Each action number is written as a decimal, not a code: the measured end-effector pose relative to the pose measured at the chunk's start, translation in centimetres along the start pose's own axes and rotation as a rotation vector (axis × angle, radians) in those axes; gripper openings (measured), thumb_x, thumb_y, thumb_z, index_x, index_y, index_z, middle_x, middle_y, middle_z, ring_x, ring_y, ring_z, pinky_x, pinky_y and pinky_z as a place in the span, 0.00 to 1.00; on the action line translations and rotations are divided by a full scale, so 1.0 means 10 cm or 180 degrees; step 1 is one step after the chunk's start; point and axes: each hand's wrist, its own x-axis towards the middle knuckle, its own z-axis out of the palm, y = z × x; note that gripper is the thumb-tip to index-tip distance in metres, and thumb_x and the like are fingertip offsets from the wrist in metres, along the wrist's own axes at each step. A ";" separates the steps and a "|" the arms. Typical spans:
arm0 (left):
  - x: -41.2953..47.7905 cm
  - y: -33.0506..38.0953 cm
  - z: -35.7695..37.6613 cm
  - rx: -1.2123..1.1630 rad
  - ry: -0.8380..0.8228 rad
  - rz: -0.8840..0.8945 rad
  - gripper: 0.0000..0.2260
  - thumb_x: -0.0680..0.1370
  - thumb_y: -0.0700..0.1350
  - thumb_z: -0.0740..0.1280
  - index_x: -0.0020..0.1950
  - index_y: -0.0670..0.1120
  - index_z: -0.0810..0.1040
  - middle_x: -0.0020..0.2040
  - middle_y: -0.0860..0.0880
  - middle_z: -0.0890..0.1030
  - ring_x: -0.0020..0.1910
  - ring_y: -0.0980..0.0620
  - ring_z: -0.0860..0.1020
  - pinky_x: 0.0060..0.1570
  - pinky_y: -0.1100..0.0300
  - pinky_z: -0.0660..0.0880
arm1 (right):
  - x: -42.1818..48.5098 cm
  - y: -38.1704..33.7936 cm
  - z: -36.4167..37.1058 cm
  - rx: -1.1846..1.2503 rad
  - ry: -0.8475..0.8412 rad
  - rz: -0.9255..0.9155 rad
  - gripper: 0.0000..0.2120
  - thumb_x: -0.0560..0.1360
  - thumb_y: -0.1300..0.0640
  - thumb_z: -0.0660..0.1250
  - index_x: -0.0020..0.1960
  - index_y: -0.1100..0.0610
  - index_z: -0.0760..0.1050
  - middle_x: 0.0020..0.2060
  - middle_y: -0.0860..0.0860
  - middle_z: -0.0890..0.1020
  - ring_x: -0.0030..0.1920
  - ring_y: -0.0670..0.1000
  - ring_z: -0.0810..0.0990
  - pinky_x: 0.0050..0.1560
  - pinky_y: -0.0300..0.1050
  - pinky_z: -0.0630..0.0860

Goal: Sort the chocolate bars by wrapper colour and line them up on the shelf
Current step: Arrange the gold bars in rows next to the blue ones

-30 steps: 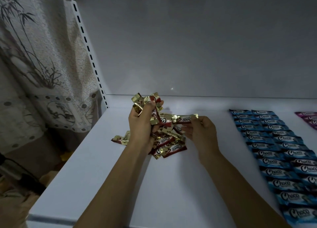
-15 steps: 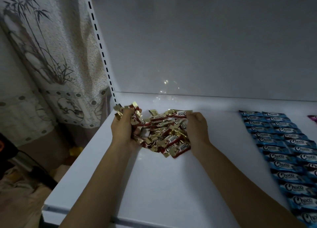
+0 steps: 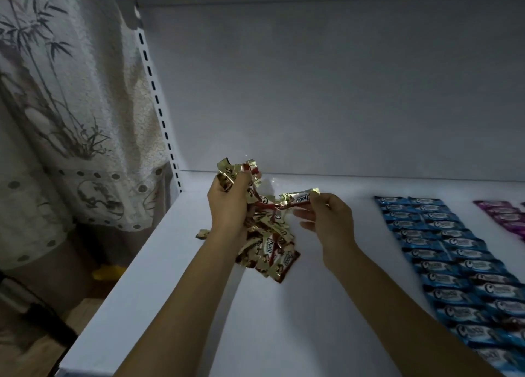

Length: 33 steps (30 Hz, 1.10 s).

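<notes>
Our left hand clenches a bunch of gold-and-red bars lifted above the white shelf, their ends fanning out over the fingers. Our right hand pinches one end of a single gold-and-red bar between thumb and forefinger, held level just right of the bunch, with its other fingers loosely spread. Under both hands a loose pile of the same bars lies on the shelf, and one stray bar lies just left of our left wrist. Well apart to the right, blue bars lie flat in two neat columns running front to back. Purple bars lie beyond them. A patterned curtain hangs left of the shelf.
</notes>
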 end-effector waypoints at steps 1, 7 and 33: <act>-0.07 -0.02 0.09 -0.0120 -0.0127 -0.0112 0.05 0.77 0.44 0.69 0.49 0.44 0.75 0.39 0.44 0.77 0.22 0.56 0.69 0.25 0.63 0.67 | -0.01 -0.04 -0.07 -0.0008 0.0060 -0.0044 0.05 0.79 0.59 0.63 0.47 0.60 0.74 0.38 0.54 0.82 0.32 0.46 0.82 0.34 0.39 0.78; -0.44 -0.44 0.42 0.0039 -0.0454 -0.0259 0.05 0.77 0.44 0.68 0.50 0.43 0.80 0.43 0.44 0.83 0.37 0.43 0.77 0.24 0.63 0.69 | 0.10 -0.24 -0.66 -0.1436 -0.0037 -0.0443 0.05 0.79 0.60 0.63 0.48 0.56 0.78 0.40 0.53 0.82 0.33 0.47 0.80 0.32 0.39 0.76; -0.57 -0.55 0.38 -0.0064 -0.0608 -0.0572 0.06 0.77 0.45 0.67 0.48 0.45 0.80 0.33 0.49 0.82 0.24 0.49 0.75 0.23 0.63 0.67 | 0.28 -0.01 -0.97 -0.5455 -0.1040 -0.2069 0.18 0.78 0.53 0.56 0.68 0.52 0.69 0.61 0.51 0.73 0.60 0.52 0.70 0.57 0.47 0.66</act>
